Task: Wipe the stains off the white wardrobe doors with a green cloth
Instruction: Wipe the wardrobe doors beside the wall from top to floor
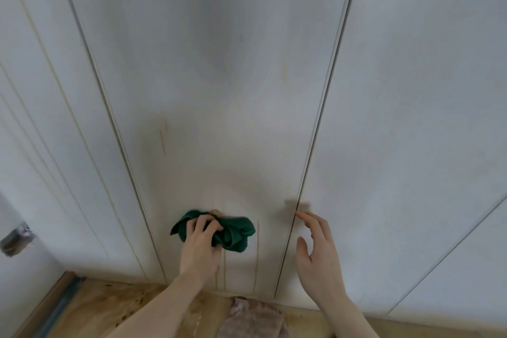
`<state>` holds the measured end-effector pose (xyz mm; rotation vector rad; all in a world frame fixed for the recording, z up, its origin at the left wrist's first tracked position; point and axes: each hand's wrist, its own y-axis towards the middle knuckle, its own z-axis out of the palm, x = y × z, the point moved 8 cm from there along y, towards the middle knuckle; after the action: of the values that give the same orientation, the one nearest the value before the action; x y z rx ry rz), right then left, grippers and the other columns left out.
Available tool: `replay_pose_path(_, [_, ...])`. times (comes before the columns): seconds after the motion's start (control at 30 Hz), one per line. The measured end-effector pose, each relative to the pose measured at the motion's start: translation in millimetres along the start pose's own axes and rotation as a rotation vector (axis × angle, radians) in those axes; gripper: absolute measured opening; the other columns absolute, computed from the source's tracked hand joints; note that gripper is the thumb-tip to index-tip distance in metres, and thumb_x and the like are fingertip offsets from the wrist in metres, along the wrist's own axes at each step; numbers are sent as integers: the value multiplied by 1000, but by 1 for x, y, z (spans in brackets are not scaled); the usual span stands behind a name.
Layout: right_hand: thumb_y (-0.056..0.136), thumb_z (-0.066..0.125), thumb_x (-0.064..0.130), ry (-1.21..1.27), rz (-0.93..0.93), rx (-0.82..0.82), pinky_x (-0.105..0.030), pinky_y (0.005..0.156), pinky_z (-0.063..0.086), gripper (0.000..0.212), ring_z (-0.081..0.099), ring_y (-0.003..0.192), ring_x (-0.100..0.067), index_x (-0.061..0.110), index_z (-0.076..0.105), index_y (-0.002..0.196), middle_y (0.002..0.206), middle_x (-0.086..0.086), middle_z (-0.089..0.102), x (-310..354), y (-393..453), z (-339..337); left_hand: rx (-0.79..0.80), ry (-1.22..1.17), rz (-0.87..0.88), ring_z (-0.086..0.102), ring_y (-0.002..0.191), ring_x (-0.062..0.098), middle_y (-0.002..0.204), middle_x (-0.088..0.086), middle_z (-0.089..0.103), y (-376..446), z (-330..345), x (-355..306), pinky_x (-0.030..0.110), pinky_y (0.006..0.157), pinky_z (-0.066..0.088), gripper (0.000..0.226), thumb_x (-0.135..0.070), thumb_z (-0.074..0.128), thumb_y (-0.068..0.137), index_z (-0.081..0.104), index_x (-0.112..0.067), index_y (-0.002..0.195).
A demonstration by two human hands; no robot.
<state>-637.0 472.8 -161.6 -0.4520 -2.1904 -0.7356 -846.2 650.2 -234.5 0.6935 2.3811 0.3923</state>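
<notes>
Left hand (201, 239) gripping a bunched green cloth (233, 232) against the middle white wardrobe door (214, 90) at 6 o'clock, yellowish drip stains (257, 250) just at its 3 o'clock, right hand (315, 250) open, fingertips (299, 213) at the door seam, wooden floor (109, 307) below

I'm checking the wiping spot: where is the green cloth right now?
In the head view, the green cloth is low on the middle wardrobe door, gripped by the left hand, left of the door gap.

Left hand (201, 241) grips green cloth (233, 232) against, seemingly, stained door (219, 118).
</notes>
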Motion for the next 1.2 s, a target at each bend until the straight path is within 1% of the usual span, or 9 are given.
replay_pose_path(0.13, [95,52,-6,29,-7,-49,-30,112,42,59,49,132,-5,34,54,138,138,26,46,5,-3,-18,-274,-206,62,47,119,29,124,1,58,18,-55,-51,32,109,40,41,8,86,69,69,-12,101])
replay_pose_path(0.33, [95,53,-6,80,8,-116,-33,111,45,56,51,130,-5,33,56,136,136,21,48,4,-5,-35,-538,-407,180,46,131,33,138,11,54,45,-110,-135,32,117,32,40,3,79,80,69,-7,117])
replay_pose_path(0.47, [96,53,-5,93,8,-120,-31,109,44,55,51,129,-6,31,56,136,135,22,48,0,-6,-39,-454,-358,127,40,137,32,144,6,51,45,-81,-139,19,120,21,47,1,79,81,68,-12,124])
replay_pose_path(0.53, [95,53,-6,98,5,-117,-29,109,44,55,52,129,-6,31,56,136,135,23,48,-4,-3,-40,-414,-269,156,39,136,33,144,5,52,41,-61,-130,29,119,30,49,1,80,78,68,-14,124])
replay_pose_path(0.6, [96,53,-6,107,4,-114,-28,109,43,54,52,129,-6,30,57,136,135,23,49,-9,1,-41,-371,-201,188,41,131,35,140,3,54,37,-45,-122,42,111,42,50,0,81,74,70,-15,121])
replay_pose_path(0.83, [98,53,-2,105,19,-44,-21,107,42,52,51,129,-4,33,57,136,134,21,49,-25,16,-22,-82,20,293,42,99,28,112,2,63,12,28,-88,43,70,56,41,-4,87,59,75,-20,95])
replay_pose_path(0.93, [98,53,-1,93,19,-3,-18,107,39,51,50,129,-1,32,57,137,132,23,49,-26,18,-12,135,155,274,42,103,28,111,1,66,1,62,-70,48,78,58,36,-10,87,64,76,-20,97])
replay_pose_path(1.03, [98,52,-1,87,25,33,-17,109,38,51,49,129,0,31,56,138,132,23,50,-26,15,-5,367,277,185,38,130,27,135,-3,55,-18,86,-55,41,102,47,34,-15,71,91,71,-21,124])
replay_pose_path(1.2, [99,52,1,84,47,56,-17,108,38,50,50,129,1,33,56,137,133,23,52,-31,9,-9,390,259,170,35,136,24,135,-5,51,-29,86,-50,35,108,42,35,-14,65,93,66,-23,127])
